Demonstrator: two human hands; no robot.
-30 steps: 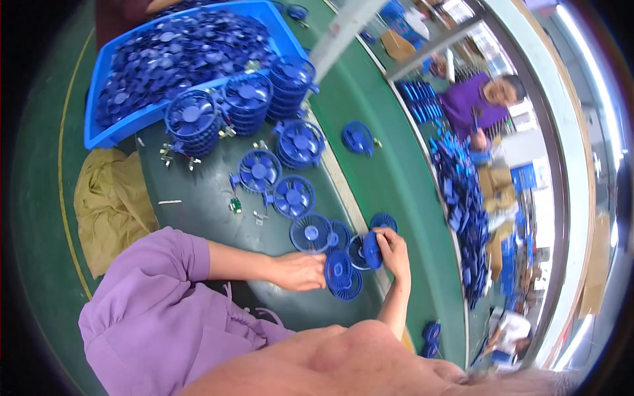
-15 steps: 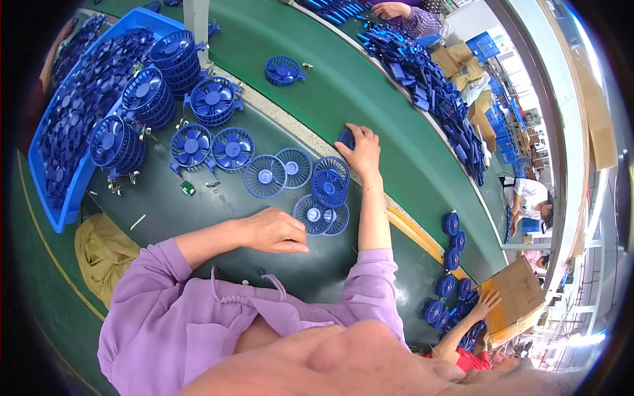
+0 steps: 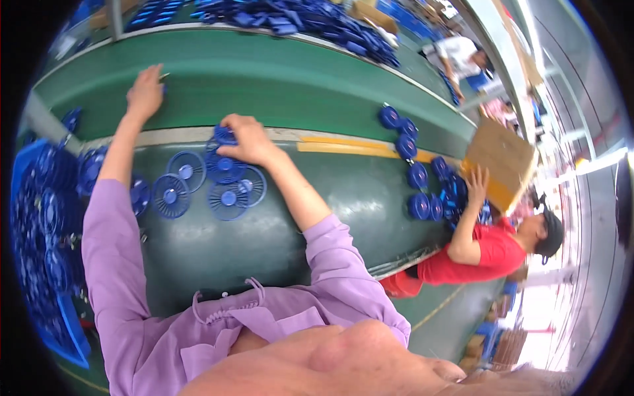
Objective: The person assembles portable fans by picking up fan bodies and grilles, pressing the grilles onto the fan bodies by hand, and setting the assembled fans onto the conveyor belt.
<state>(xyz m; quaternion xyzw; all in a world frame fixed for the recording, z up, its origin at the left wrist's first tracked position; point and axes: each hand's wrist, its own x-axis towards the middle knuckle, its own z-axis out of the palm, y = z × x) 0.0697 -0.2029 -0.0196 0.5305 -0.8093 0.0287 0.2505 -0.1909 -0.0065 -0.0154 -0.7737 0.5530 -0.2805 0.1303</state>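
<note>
My left hand reaches far over the green belt, its fingers curled over a blue fan part; most of that part is hidden, and a small board-like piece shows beside it. My right hand grips a blue fan grille between thumb and fingers at the belt's near edge. Under and around it lie more round grilles: a dark blue one, a paler one, another to the left, and overlapping ones nearer me.
At the left stands a blue crate of blue parts, with stacked fan housings beside it. Several round fans line the right side. A co-worker in red holds a cardboard box. Blue parts heap beyond the belt.
My left hand has gone from above the near table out to the fan part on the belt. My right hand stays by the grilles. The view has turned right, showing more of the co-worker.
</note>
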